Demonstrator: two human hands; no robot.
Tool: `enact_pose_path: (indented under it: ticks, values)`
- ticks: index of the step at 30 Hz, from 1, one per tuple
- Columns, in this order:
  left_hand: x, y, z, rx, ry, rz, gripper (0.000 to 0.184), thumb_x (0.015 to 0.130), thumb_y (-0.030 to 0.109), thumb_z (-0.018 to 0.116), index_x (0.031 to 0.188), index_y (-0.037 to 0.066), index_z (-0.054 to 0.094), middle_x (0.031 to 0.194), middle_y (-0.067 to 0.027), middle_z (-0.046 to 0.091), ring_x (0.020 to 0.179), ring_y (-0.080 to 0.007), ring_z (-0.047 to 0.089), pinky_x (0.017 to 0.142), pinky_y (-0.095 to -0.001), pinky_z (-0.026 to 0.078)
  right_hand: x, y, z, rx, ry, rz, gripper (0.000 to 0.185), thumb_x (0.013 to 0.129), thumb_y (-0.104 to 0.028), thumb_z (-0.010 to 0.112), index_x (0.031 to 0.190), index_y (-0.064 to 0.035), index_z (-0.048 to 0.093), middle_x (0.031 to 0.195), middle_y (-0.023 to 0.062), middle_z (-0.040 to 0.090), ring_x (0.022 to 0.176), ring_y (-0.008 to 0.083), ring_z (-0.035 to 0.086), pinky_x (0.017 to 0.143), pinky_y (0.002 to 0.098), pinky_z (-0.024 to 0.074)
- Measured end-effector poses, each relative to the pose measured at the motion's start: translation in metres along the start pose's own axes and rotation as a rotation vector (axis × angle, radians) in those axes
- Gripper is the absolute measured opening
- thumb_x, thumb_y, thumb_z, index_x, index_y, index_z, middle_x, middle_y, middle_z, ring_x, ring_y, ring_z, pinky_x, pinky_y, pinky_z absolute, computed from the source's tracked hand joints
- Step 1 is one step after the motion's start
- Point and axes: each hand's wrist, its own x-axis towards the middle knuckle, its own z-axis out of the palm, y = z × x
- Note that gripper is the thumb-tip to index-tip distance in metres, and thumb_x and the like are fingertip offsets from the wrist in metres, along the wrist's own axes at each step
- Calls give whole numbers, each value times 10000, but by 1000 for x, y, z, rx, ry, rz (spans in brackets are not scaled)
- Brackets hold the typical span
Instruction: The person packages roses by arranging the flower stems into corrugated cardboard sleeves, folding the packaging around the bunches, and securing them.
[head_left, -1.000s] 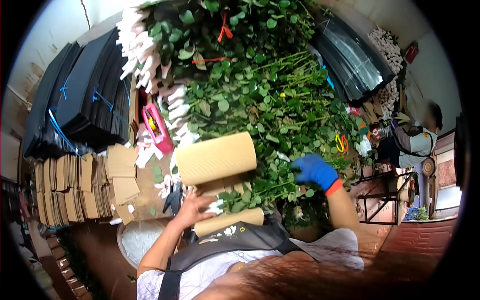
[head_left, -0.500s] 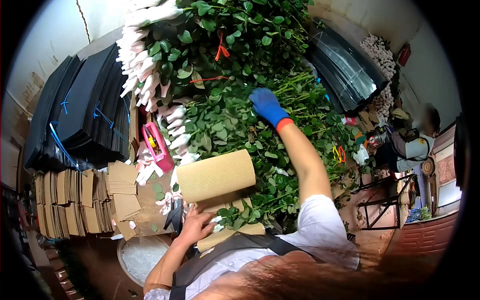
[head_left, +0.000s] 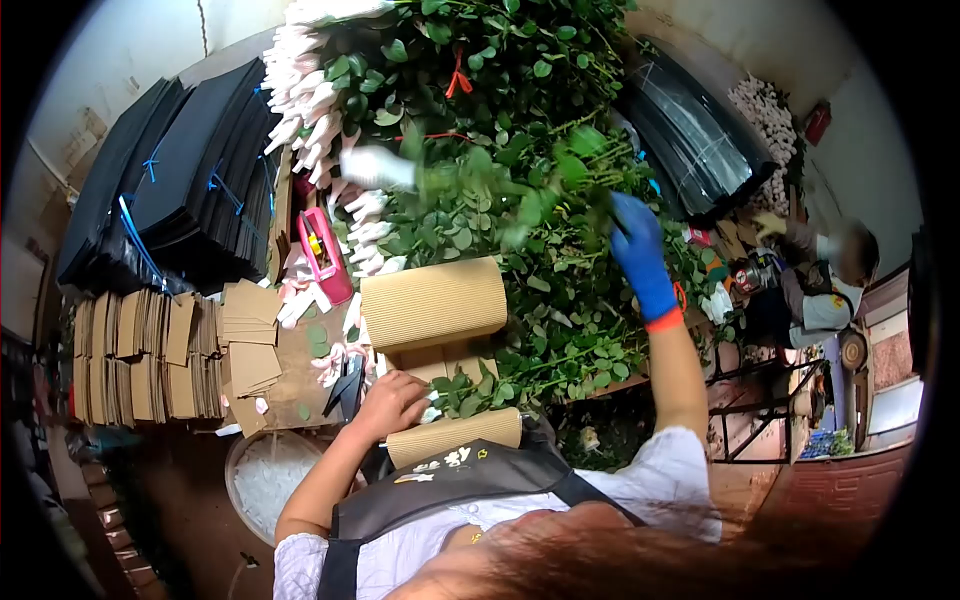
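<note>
My right hand (head_left: 642, 250), in a blue glove with a red cuff, is closed around the stem end of a rose. That rose (head_left: 378, 168) has a white-sleeved head pointing left and is blurred by motion above the pile of leafy stems (head_left: 560, 290). My bare left hand (head_left: 395, 403) lies low near my body, fingers bent together beside a white-sleeved bud and some leaves; what is under the fingertips is hidden. Corrugated cardboard (head_left: 435, 303) curves up just beyond it, and its near edge (head_left: 455, 437) lies against my apron.
Black scissors (head_left: 345, 390) and a pink holder (head_left: 325, 258) are left of the cardboard. Stacked cardboard pieces (head_left: 150, 345) and dark sheets (head_left: 200, 160) stand farther left. A white tub (head_left: 270, 480) is below. Another person (head_left: 835, 290) works at the right.
My right hand has moved right from over the pile, lifting a rose out of it. My left hand stays by the cardboard, its fingers now closer together. The view has shifted slightly.
</note>
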Motion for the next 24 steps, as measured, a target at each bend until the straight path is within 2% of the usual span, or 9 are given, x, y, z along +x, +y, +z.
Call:
enact_pose_path:
  ticks: [4, 8, 10, 13, 15, 17, 19, 22, 24]
  values:
    - [1, 20, -10, -243, -44, -277, 247, 870, 232, 744, 1047, 66, 698, 1093, -109, 685, 1004, -344, 648, 859, -411, 527, -38, -56, -47, 115, -342, -17, 341, 825, 12, 621, 1112, -148, 710, 1069, 67, 717, 1002, 290, 678, 889, 401, 550]
    - [-8, -4, 12, -372, 126, -303, 889, 798, 231, 857, 1480, 93, 304, 1200, -170, 679, 1036, -276, 692, 872, -364, 560, -123, -66, -26, -43, -821, 79, 195, 866, -116, 647, 1024, -210, 711, 960, 49, 710, 909, 271, 679, 812, 372, 560]
    - [-5, -1, 12, -550, 138, -408, 824, 771, 206, 876, 1450, 94, 422, 1228, -129, 679, 1040, -229, 686, 880, -335, 566, -158, -62, -5, -204, -1156, 122, 178, 903, -321, 644, 1053, -255, 713, 971, 33, 691, 919, 269, 666, 805, 387, 551]
    - [-6, -9, 9, -417, 95, -210, 592, 780, 167, 858, 1320, 111, 622, 1241, -86, 681, 1045, -216, 679, 867, -323, 568, -161, -50, -2, -26, -1087, -17, 418, 755, -235, 729, 1169, -240, 672, 885, 47, 687, 867, 285, 681, 736, 422, 547]
    - [-3, -2, 6, -372, 100, -188, 483, 823, 176, 813, 1276, 111, 658, 1246, -105, 661, 1043, -255, 680, 857, -327, 570, -83, -62, -3, -136, -1357, 64, 390, 800, -396, 691, 1161, -247, 686, 989, 82, 698, 976, 309, 678, 836, 463, 547]
    - [-1, 4, 3, -310, 101, -179, 488, 842, 189, 793, 1298, 106, 640, 1255, -121, 642, 1044, -278, 676, 856, -332, 569, -35, -41, 40, -65, -954, 42, 287, 885, -308, 623, 1149, -201, 662, 877, 122, 678, 855, 362, 660, 745, 472, 536]
    - [-2, 4, 4, -284, 46, -144, 498, 885, 185, 738, 1345, 75, 580, 1289, -156, 587, 1048, -318, 651, 851, -364, 555, 15, -25, 103, -67, -312, -209, 411, 852, -99, 640, 1257, -163, 611, 1081, 132, 643, 1001, 338, 621, 842, 452, 520]
    - [-1, 6, 0, -267, 17, -134, 512, 899, 175, 717, 1367, 53, 549, 1284, -166, 572, 1025, -324, 644, 848, -363, 542, 69, -5, 188, -450, -285, -336, 548, 799, -59, 644, 1326, -203, 595, 1319, 142, 566, 1220, 309, 544, 1017, 444, 449]
    - [1, 11, -3, -281, 9, -142, 516, 903, 169, 711, 1377, 53, 542, 1275, -166, 571, 1029, -320, 638, 847, -363, 539, 82, 10, 226, -329, -634, -268, 515, 803, -56, 640, 1293, -212, 618, 1276, 117, 587, 1198, 297, 554, 1033, 442, 438]
